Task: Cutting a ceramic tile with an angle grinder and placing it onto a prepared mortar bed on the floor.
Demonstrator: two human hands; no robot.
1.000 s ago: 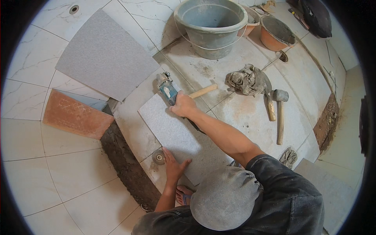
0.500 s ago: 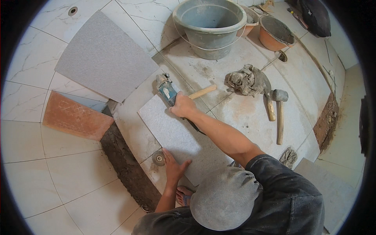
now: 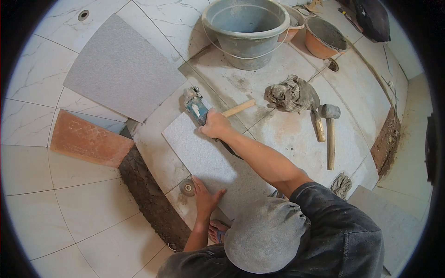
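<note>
My right hand (image 3: pixel 215 123) is wrapped round the body of a blue-green angle grinder (image 3: pixel 196 109), which lies over the far end of a light grey tile (image 3: pixel 204 148). The metal head of the grinder points away from me. My left hand (image 3: pixel 207 198) rests on the near left edge of that tile, fingers spread and thumb out. Beside its fingertips lies a round grinding disc (image 3: pixel 187 187). A wooden handle (image 3: pixel 239 108) sticks out to the right from behind the grinder; what it belongs to is hidden. The near end of the tile disappears under my body.
A large grey tile (image 3: pixel 123 69) and a reddish tile (image 3: pixel 90 139) lie left, beside a dirt trench (image 3: pixel 150 199). A grey bucket (image 3: pixel 250 48) and an orange mortar tub (image 3: pixel 320 44) stand at the back. Right are a crumpled rag (image 3: pixel 292 94) and a mallet (image 3: pixel 331 134).
</note>
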